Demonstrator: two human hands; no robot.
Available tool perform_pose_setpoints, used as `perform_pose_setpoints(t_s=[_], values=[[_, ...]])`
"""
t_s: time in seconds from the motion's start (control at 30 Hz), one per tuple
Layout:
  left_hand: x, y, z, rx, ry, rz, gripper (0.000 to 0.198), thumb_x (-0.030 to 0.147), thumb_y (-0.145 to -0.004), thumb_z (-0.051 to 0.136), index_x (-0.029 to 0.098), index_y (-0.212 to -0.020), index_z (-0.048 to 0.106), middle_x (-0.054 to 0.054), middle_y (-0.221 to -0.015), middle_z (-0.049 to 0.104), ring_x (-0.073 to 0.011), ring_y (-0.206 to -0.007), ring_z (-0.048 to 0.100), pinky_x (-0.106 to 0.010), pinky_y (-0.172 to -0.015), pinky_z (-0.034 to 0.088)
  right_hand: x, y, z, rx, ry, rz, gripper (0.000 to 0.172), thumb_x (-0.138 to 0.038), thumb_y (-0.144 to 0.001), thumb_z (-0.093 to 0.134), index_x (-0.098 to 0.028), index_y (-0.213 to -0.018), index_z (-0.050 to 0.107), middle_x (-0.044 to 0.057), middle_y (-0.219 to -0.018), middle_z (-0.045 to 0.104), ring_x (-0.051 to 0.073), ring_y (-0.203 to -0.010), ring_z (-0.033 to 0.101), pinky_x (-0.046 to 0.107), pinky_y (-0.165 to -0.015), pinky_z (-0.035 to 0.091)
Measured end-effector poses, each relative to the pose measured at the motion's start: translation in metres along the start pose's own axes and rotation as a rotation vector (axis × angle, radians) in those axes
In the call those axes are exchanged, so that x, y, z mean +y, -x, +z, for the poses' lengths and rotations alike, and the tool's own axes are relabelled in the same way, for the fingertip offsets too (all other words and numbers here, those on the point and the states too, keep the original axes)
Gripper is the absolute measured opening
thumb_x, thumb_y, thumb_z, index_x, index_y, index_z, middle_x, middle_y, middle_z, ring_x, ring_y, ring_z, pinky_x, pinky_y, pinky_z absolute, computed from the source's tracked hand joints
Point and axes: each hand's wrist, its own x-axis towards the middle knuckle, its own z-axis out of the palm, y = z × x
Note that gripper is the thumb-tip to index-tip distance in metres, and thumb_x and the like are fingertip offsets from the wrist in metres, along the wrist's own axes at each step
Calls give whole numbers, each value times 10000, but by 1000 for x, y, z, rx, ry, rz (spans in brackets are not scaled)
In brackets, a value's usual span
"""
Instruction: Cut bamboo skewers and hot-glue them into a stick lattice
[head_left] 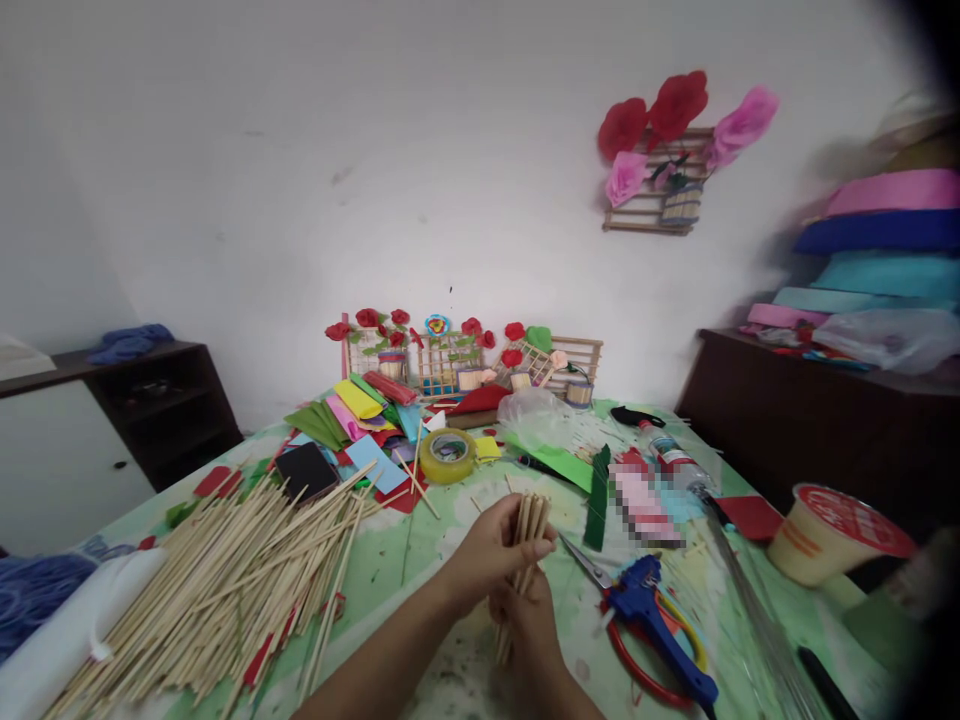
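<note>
A small bundle of short wooden sticks (533,513) stands nearly upright in front of me, held by both hands. My left hand (491,548) is closed around its upper part, thumb across the sticks. Lower down, my right hand (531,612) wraps the same bundle. The lower ends show below the fingers. Right of my hands lie scissors (592,562) with pointed metal blades and blue-handled cutters (652,610) with red and yellow loops. To the left spreads a big pile of long wooden sticks (217,590).
A roll of yellow tape (448,456), a black phone (306,471) and coloured paper (358,398) lie farther back. Thin wires (757,610), a plastic bottle (679,458) and a food tub (832,535) are at right. Stick frames with paper flowers (450,365) lean against the wall.
</note>
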Motion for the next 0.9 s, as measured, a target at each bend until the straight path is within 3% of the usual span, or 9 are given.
perform_pose_setpoints(t_s=[0.1,0.27,0.47,0.73,0.9], values=[[1,-2,-13,19,91,-107,399,390,-738,629,132,-1024,523,-88,-914,629,-183,-838,610,-291,-760,443,1,4,5,-104,-115,128,369,-398,-627,728,-198,-687,423,-109,-386,379,33,-291,271,159,-313,203],[-9,-6,-27,60,171,-239,338,406,-769,585,109,-925,546,-110,-854,644,-183,-774,621,-261,-661,450,-6,10,7,-266,-273,302,385,-373,-647,731,-215,-722,388,-129,-433,315,23,-313,218,146,-320,190],[-18,-5,-28,-8,117,-213,308,345,-733,646,114,-917,559,-93,-851,649,-154,-742,608,-243,-645,451,-7,9,3,-344,-386,319,317,-316,-685,714,-203,-716,420,-117,-448,333,21,-324,229,149,-332,206],[-13,-4,-27,-46,127,-255,342,264,-703,656,118,-993,547,-120,-927,653,-195,-805,633,-257,-650,471,-14,10,4,-419,-439,384,284,-354,-667,703,-188,-707,476,-107,-425,354,24,-307,193,154,-314,191],[-14,-4,-24,-10,56,-214,317,268,-705,640,118,-966,542,-114,-906,654,-203,-824,629,-266,-654,469,-18,13,5,-412,-429,405,289,-387,-674,687,-188,-712,481,-103,-440,351,29,-320,189,152,-330,189]])
